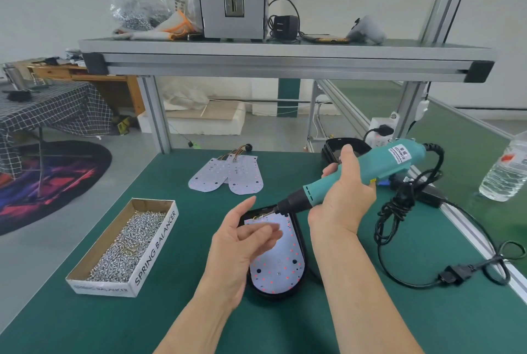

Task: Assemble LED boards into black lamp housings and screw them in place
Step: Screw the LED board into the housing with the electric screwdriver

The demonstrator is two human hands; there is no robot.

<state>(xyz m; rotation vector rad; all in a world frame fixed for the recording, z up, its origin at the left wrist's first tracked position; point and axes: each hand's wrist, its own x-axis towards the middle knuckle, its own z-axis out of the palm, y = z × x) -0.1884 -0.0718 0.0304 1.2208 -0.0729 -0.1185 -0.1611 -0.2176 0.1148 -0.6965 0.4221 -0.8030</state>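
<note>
A black lamp housing lies on the green table in front of me, with a white LED board dotted with red points seated inside it. My right hand grips a teal electric screwdriver, whose black tip points down-left at the board's far end. My left hand hovers above the housing's left side, fingers loosely curled and blurred; whether it holds a screw cannot be made out. Two spare LED boards with wires lie farther back. More black housings are stacked at the back right.
A cardboard box of screws sits at my left. The screwdriver's coiled black cable and plug trail along the right side. A water bottle stands at the far right. A metal shelf with a screw feeder spans overhead.
</note>
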